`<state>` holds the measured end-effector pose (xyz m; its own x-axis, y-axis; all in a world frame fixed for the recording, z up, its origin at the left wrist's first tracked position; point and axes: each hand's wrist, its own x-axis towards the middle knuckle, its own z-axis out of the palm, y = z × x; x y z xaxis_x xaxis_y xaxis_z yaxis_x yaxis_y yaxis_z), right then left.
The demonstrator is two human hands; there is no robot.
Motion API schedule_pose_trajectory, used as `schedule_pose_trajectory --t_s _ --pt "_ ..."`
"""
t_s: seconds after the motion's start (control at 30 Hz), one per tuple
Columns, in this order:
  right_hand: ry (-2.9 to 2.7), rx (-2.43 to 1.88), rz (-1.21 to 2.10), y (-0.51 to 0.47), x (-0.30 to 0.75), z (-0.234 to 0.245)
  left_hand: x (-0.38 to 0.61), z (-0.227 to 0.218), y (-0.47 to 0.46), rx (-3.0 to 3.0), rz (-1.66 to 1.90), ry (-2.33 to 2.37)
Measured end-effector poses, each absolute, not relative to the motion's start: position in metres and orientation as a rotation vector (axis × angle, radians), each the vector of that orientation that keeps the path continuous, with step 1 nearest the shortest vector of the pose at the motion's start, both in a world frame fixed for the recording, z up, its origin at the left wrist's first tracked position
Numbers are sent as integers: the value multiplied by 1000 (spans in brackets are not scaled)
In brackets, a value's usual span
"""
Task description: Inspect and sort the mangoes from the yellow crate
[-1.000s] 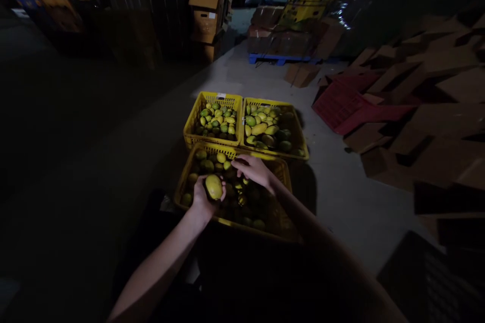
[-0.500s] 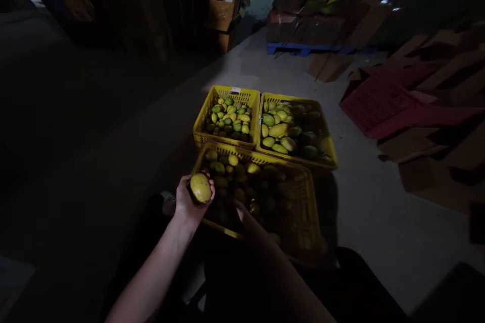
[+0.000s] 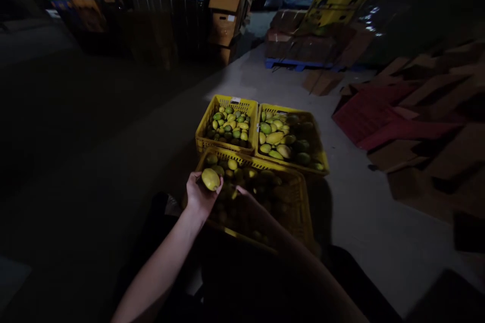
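My left hand point(image 3: 197, 198) is wrapped round a yellow mango point(image 3: 210, 179), raised over the left side of the near yellow crate point(image 3: 302, 204). Within that crate lie many green and yellow mangoes point(image 3: 232, 164), mostly in deep shadow. Over the middle of the crate is my right hand point(image 3: 246, 197), dim and partly dark. A small yellowish patch of fruit shows at its fingertips; whether the fingers grip it is too dark to see.
Behind stand two more yellow crates of mangoes, one at left point(image 3: 200, 133) and one at right point(image 3: 322, 154). A red crate point(image 3: 364, 116) lies among cardboard boxes point(image 3: 401, 156) on the right. Farther back are a blue pallet point(image 3: 291, 64) with boxes and stacked cartons point(image 3: 223, 28).
The view has shifted, with the surroundings lower in the picture. My left hand, still holding the mango, has moved right and slightly up. My right hand has risen a little over the near crate.
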<state>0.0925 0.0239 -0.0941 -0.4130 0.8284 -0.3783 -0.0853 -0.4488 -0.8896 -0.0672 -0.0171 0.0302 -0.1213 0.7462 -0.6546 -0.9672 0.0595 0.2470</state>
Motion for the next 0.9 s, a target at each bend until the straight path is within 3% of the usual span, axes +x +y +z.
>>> schedule_pose_trajectory --t_s 0.2,0.33,0.9 --pt "-1090 -1041 1758 27 130 -10 -48 27 -15 -268 1393 643" --pt "-1221 -905 1557 -5 149 20 -33 27 -19 -29 1273 616" --pt "-1485 -819 735 -26 126 -16 -5 35 -17 193 1365 439"
